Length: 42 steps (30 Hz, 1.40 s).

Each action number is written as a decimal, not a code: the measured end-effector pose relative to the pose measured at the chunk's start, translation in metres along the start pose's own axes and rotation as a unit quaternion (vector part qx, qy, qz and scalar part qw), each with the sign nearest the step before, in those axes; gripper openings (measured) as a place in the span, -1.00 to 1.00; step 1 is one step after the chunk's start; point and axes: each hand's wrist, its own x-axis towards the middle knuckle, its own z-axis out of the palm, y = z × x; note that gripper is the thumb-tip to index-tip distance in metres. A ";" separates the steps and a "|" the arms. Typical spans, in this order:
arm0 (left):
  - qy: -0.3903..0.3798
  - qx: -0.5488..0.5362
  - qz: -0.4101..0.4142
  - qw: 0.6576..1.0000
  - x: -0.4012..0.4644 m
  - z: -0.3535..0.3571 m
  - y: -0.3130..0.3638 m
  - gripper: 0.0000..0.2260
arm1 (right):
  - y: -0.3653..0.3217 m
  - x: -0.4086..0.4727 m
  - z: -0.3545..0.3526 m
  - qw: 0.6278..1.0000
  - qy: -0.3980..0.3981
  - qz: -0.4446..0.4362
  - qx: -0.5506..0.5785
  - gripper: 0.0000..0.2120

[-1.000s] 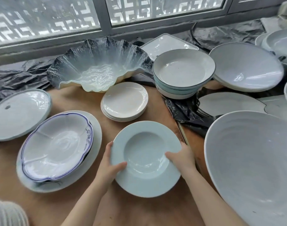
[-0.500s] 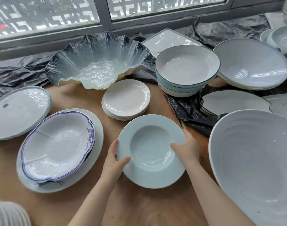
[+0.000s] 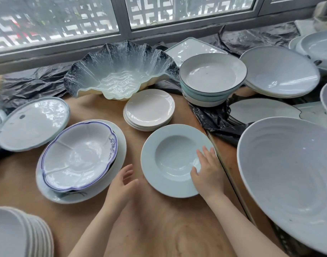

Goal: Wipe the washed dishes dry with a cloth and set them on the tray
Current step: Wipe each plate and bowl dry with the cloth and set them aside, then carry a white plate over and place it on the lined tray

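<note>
The pale-blue rimmed soup plate (image 3: 177,160) sits flat on the bench near its right edge. The right hand (image 3: 208,172) rests on its rim, fingers straight and spread; the left hand (image 3: 121,182) hovers just beside it, fingers apart, holding nothing. Glazed ceramic — stiff, slick, breakable, probably moderately heavy; the broad rim offers the best hold.

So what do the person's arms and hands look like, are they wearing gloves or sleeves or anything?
No gloves and no sleeves: both forearms are bare all the way to the bottom of the picture. The left hand and the right hand are bare too, with no ring, watch or bracelet showing. The fingernails look short and plain.
</note>
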 end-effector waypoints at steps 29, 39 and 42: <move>-0.585 0.080 0.418 0.690 -0.427 0.260 0.059 -0.61 | 0.105 -0.548 -0.276 0.847 0.411 0.249 0.228 -0.67; -0.638 0.145 0.645 0.395 -0.785 0.379 -0.041 -0.57 | 0.160 -0.924 -0.357 0.765 0.477 0.432 0.018 -0.70; -0.617 0.148 0.714 0.294 -0.891 0.398 -0.083 -0.54 | 0.163 -1.033 -0.366 0.729 0.451 0.510 -0.072 -0.70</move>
